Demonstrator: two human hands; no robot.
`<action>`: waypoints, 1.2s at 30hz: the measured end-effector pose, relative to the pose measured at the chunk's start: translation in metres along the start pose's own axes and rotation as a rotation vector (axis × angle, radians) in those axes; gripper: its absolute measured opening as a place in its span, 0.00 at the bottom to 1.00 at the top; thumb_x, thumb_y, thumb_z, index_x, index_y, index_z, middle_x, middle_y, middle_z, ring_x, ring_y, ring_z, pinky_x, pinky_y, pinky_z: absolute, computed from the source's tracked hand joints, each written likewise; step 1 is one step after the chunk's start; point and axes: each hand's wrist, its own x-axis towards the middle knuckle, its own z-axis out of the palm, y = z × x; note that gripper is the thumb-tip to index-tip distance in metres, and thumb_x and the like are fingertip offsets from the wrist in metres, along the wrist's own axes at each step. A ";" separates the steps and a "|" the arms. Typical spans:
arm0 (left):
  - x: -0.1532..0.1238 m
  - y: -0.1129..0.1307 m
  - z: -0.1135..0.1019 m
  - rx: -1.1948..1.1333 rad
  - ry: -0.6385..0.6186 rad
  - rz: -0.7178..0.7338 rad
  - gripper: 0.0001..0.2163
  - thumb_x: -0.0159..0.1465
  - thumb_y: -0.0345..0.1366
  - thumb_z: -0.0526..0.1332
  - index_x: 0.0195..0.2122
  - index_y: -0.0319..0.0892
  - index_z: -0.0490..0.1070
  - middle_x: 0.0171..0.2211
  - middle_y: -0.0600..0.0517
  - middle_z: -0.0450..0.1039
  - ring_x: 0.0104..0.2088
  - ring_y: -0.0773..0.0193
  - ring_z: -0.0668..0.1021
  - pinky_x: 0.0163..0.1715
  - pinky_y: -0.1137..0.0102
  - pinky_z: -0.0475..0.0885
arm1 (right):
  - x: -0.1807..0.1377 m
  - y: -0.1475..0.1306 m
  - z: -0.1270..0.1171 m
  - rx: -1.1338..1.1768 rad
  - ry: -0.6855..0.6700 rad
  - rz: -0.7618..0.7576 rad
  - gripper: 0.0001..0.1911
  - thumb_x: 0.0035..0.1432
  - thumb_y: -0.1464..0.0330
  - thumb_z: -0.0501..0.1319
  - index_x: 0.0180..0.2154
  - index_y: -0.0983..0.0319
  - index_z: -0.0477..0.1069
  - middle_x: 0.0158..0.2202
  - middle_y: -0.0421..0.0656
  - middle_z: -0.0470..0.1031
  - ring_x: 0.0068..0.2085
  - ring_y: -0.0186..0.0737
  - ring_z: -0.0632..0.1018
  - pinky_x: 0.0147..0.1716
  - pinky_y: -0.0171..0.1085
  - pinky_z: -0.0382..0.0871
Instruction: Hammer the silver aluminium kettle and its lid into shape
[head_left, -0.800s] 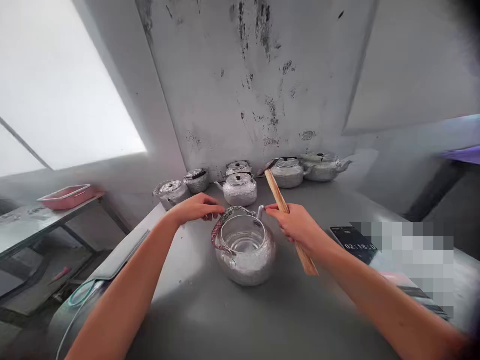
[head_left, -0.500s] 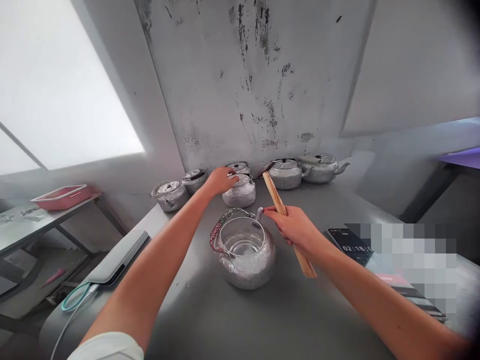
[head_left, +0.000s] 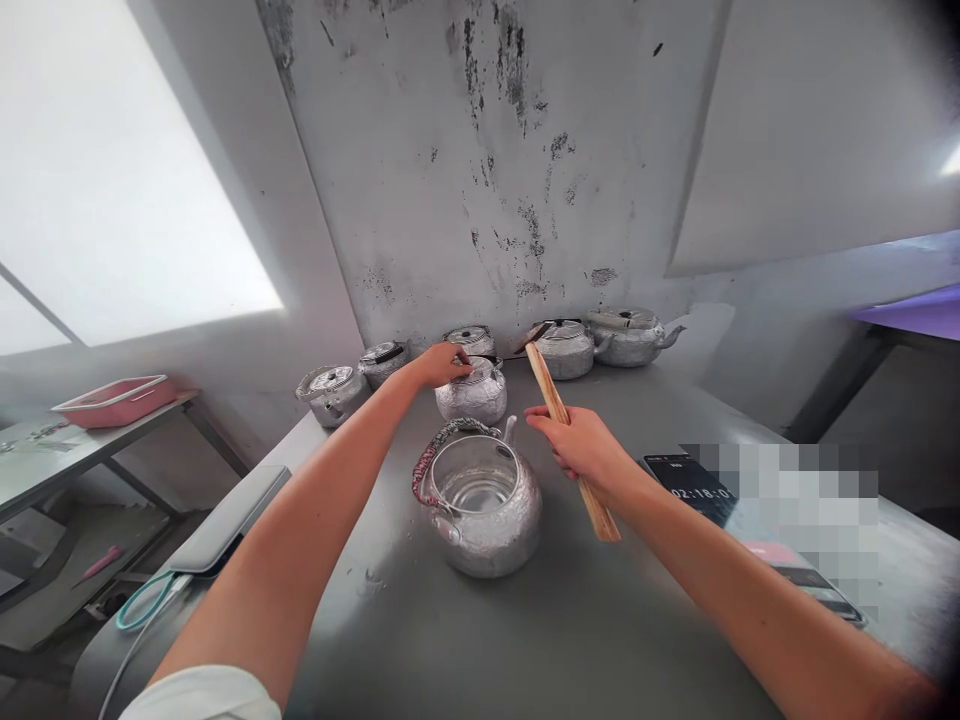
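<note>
Under stained wall [head_left: 487, 200], kettles [head_left: 570, 348] line table [head_left: 525, 640]

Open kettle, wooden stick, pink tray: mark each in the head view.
open kettle [head_left: 491, 540], head view, front wall.
wooden stick [head_left: 544, 378], head view, upper shaft.
pink tray [head_left: 112, 408], head view, near side wall.

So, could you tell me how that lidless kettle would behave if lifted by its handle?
Probably light: the lidless kettle looks like thin hammered metal and seems empty. Its wrapped handle lies folded to one side, so it likely pivots and the pot may swing. The round body on the smooth table would probably slide, not tip.
</note>
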 end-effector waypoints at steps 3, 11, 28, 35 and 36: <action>-0.007 0.001 -0.006 -0.007 -0.050 0.051 0.17 0.65 0.47 0.59 0.49 0.42 0.77 0.48 0.48 0.79 0.47 0.56 0.79 0.48 0.70 0.72 | 0.012 -0.005 0.000 0.003 0.010 -0.025 0.19 0.67 0.63 0.63 0.57 0.61 0.70 0.56 0.48 0.74 0.49 0.47 0.79 0.47 0.50 0.77; -0.015 0.013 -0.007 0.021 -0.028 0.107 0.16 0.66 0.45 0.59 0.47 0.40 0.77 0.48 0.45 0.79 0.48 0.53 0.78 0.50 0.67 0.70 | 0.058 -0.023 0.026 -0.039 -0.050 -0.122 0.19 0.67 0.63 0.63 0.56 0.61 0.70 0.56 0.48 0.74 0.49 0.47 0.79 0.47 0.50 0.76; -0.059 0.026 -0.079 -0.131 0.158 0.052 0.15 0.68 0.46 0.59 0.48 0.43 0.76 0.48 0.49 0.78 0.46 0.59 0.78 0.47 0.67 0.72 | 0.088 -0.006 0.034 -0.024 0.007 -0.165 0.19 0.67 0.63 0.63 0.57 0.61 0.70 0.56 0.48 0.74 0.49 0.47 0.79 0.47 0.50 0.77; -0.141 0.076 -0.088 -0.337 -0.125 0.300 0.11 0.66 0.46 0.62 0.45 0.49 0.78 0.56 0.54 0.73 0.52 0.61 0.76 0.50 0.71 0.69 | 0.083 -0.006 0.030 -0.015 -0.027 -0.180 0.19 0.67 0.63 0.63 0.57 0.61 0.70 0.56 0.48 0.74 0.49 0.47 0.79 0.47 0.50 0.77; -0.147 0.081 -0.086 -0.326 -0.137 0.291 0.11 0.66 0.47 0.63 0.45 0.50 0.79 0.57 0.54 0.73 0.52 0.61 0.76 0.50 0.71 0.69 | 0.081 -0.006 0.029 -0.017 -0.030 -0.183 0.19 0.67 0.63 0.63 0.57 0.61 0.70 0.56 0.48 0.74 0.49 0.47 0.79 0.47 0.50 0.77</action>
